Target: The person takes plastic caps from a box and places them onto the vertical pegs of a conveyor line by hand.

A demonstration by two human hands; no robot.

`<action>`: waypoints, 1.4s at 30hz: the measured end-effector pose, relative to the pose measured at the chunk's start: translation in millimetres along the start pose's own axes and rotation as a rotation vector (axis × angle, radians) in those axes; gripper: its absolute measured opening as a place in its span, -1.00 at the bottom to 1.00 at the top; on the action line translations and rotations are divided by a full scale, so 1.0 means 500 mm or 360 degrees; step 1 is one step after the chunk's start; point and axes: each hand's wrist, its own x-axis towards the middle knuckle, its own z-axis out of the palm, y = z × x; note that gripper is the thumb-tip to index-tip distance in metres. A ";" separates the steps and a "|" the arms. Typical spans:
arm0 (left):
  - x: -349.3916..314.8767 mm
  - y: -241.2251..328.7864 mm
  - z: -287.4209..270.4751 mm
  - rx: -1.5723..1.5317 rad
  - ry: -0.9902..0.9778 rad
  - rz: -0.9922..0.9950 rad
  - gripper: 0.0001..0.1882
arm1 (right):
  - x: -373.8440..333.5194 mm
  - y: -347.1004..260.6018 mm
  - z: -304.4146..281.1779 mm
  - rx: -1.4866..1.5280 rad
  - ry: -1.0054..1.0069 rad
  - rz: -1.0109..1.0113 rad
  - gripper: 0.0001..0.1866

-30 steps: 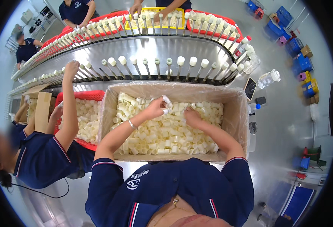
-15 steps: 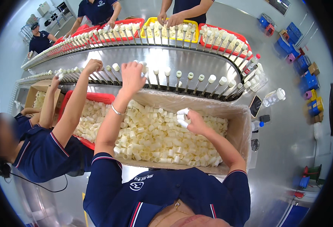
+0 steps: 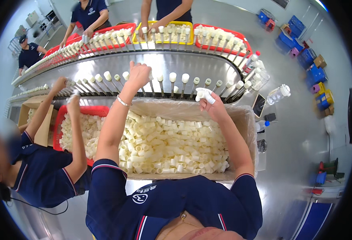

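Cream rings point(image 3: 172, 148), heaped in the lined box point(image 3: 166, 110); right hand point(image 3: 212, 102), curled, now lifts from above them to near the posts point(image 3: 173, 89), joining the left hand point(image 3: 140, 76), so neither touches the heap; either grip's contents cannot be told.

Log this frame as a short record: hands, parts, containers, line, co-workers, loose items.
left hand: raised at the near row of posts; contents unclear
right hand: at the box's far edge, near the posts; white covers on some fingers; contents unclear
parts: short off-white tubes, heaped loose
containers: lined cardboard box in front of the wearer; red basket to its left
line: metal table with upright posts, many topped with pale pieces
co-workers: one person at left, others across the line
loose items: phone, clear bottle, at right
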 end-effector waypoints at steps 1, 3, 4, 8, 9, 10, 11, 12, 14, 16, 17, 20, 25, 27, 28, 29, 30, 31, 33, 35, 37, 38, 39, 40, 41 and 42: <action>-0.010 0.012 -0.002 -0.0029 0.0156 0.0038 -0.76 | -0.001 -0.006 -0.006 -0.0015 -0.0014 -0.0028 -0.73; -0.042 0.044 -0.002 0.0058 0.0348 0.0149 -0.63 | -0.002 -0.019 -0.018 0.0151 0.0042 -0.0020 -0.76; -0.058 0.063 -0.002 0.0064 0.0366 0.0155 -0.63 | 0.002 -0.027 -0.023 0.0146 0.0070 -0.0041 -0.76; -0.151 0.143 0.015 -0.0198 0.0841 0.0455 -0.51 | 0.035 -0.065 -0.057 -0.1276 0.0602 -0.0641 -0.76; -0.176 0.158 0.019 -0.0368 0.0942 0.0642 -0.49 | 0.044 -0.075 -0.067 -0.1582 0.0701 -0.0609 -0.73; -0.199 0.166 0.023 -0.0372 0.0940 0.0645 -0.49 | 0.056 -0.086 -0.078 -0.1902 0.0793 -0.0602 -0.69; -0.221 0.174 0.028 -0.0367 0.0828 0.0811 -0.51 | 0.067 -0.094 -0.086 -0.1904 0.0760 -0.0635 -0.69; -0.236 0.178 0.038 -0.0365 0.0705 0.0975 -0.54 | 0.074 -0.099 -0.092 -0.2441 0.0719 -0.0721 -0.69; -0.250 0.183 0.070 -0.0481 0.0598 0.0980 -0.57 | 0.087 -0.110 -0.101 -0.2970 0.0645 -0.0751 -0.69; -0.275 0.196 0.118 -0.0607 0.0482 0.0980 -0.61 | 0.092 -0.121 -0.108 -0.3187 0.0663 -0.0213 -0.71; -0.282 0.206 0.146 -0.0784 0.0287 0.0938 -0.65 | 0.090 -0.125 -0.109 -0.3221 0.0724 -0.0217 -0.73; -0.304 0.242 0.227 -0.0999 -0.0060 0.0863 -0.73 | 0.057 -0.112 -0.107 -0.3257 0.0901 -0.0318 -0.73; -0.304 0.313 0.336 -0.0706 -0.0586 0.0861 -0.69 | -0.039 0.006 -0.077 -0.2966 0.0694 -0.1419 -0.74; -0.301 0.349 0.360 -0.0656 -0.0753 0.0724 -0.69 | -0.076 0.080 -0.060 -0.2981 0.0369 -0.1305 -0.74; -0.295 0.362 0.364 -0.0584 -0.0910 0.0655 -0.69 | -0.089 0.112 -0.055 -0.2979 0.0370 -0.1308 -0.74; -0.286 0.371 0.363 -0.0582 -0.0892 0.0623 -0.69 | -0.095 0.136 -0.056 -0.2858 0.0398 -0.1032 -0.69; -0.276 0.378 0.357 -0.0592 -0.0997 0.0554 -0.68 | -0.096 0.154 -0.063 -0.2731 0.0429 -0.0623 -0.65; -0.270 0.381 0.346 -0.0592 -0.1159 0.0506 -0.66 | -0.097 0.168 -0.077 -0.2725 0.0422 -0.0769 -0.65; -0.255 0.376 0.317 -0.0510 -0.1344 0.0538 -0.65 | -0.098 0.194 -0.110 -0.3020 -0.0259 -0.1029 -0.61; -0.246 0.363 0.291 -0.0407 -0.1561 0.0582 -0.64 | -0.104 0.247 -0.126 -0.3038 -0.0233 -0.0647 -0.64; -0.272 0.350 0.278 -0.0494 -0.1512 0.0655 -0.65 | -0.108 0.302 -0.139 -0.2995 -0.0228 -0.0301 -0.66; -0.287 0.346 0.279 -0.0498 -0.1494 0.0629 -0.65 | -0.110 0.326 -0.145 -0.2953 -0.0249 -0.0165 -0.69; -0.294 0.341 0.282 -0.0561 -0.1404 0.0675 -0.66 | -0.105 0.343 -0.153 -0.2932 -0.0260 0.0122 -0.72; -0.299 0.338 0.289 -0.0627 -0.1334 0.0735 -0.67 | -0.102 0.358 -0.159 -0.2909 -0.0278 -0.0044 -0.72; -0.301 0.326 0.294 -0.0626 -0.1314 0.0709 -0.67 | -0.100 0.371 -0.161 -0.2884 -0.0245 -0.0068 -0.72; -0.299 0.310 0.299 -0.1073 -0.1162 0.0755 -0.68 | -0.098 0.379 -0.165 -0.2842 -0.0199 -0.0079 -0.72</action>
